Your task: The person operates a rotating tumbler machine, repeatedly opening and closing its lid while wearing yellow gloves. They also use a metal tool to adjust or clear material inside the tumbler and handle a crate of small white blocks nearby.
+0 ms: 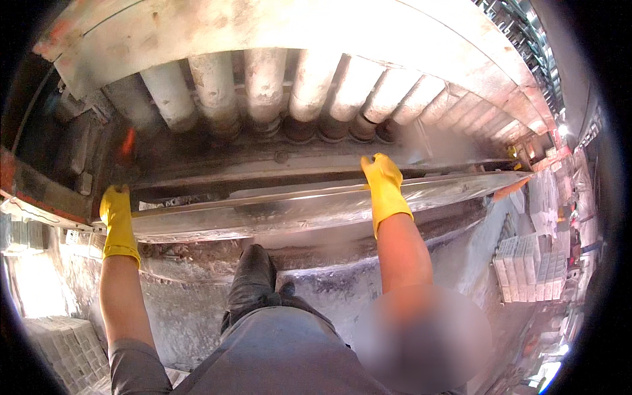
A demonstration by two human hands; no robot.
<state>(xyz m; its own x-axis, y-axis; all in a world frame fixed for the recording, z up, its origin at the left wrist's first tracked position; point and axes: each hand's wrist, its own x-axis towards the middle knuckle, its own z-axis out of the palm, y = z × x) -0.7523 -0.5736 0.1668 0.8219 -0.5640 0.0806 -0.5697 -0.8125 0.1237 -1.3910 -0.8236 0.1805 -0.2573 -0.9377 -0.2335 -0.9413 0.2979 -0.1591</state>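
Note:
A long metal panel (pixel 283 214) runs across in front of me, dusty and dull with a thin upper edge. My left hand (pixel 116 209), in a yellow rubber glove, is closed at the panel's left end. Further right, my right hand (pixel 383 176) wears a matching glove, its fingers curled over the upper edge. Both palms are hidden. Behind the panel lies a dark, narrow gap beside a dusty ledge (pixel 283 157). Past that ledge stands a row of thick pale rollers (pixel 264 85).
A broad pale slab (pixel 263 26) lies over the rollers. Stacked light blocks (pixel 526 270) stand at right, and another stack (pixel 69 352) at lower left. A metal frame (pixel 46 191) borders the left side. My shoe (pixel 257 263) is close under the panel, above a dusty floor (pixel 191 316).

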